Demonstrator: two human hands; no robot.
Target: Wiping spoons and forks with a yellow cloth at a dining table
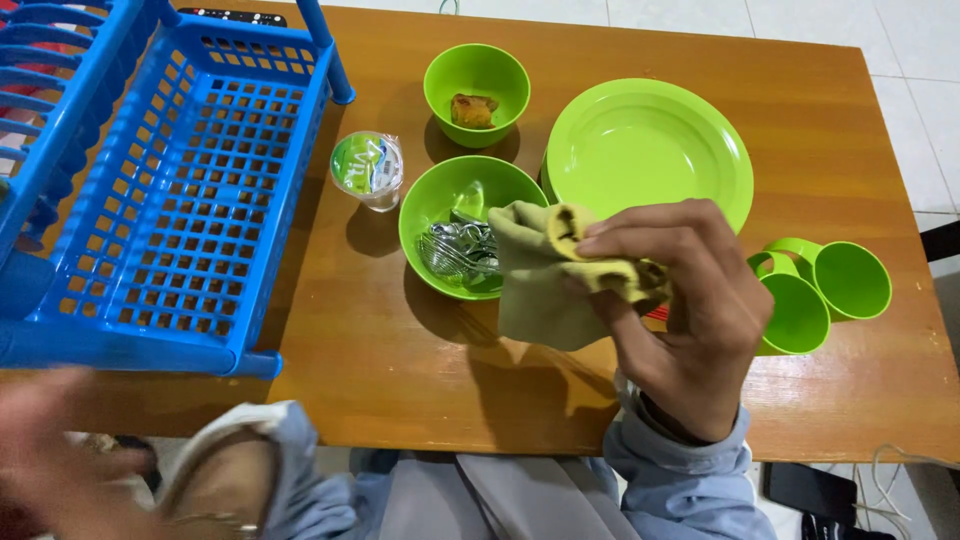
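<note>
One right hand, grip closed around cloth

Bare wood lies open between the blue rack and the spoon-filled bowl; only a sealed cup intrudes.

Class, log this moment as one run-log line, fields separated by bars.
right hand: grips yellowish cloth | left hand: blurred, low left | bowl of cutlery: beside cloth | blue rack: left

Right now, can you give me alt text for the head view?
The right hand holds a crumpled olive cloth over a wooden table, beside a green bowl of metal cutlery. The left hand is blurred near a blue dish rack.
</note>
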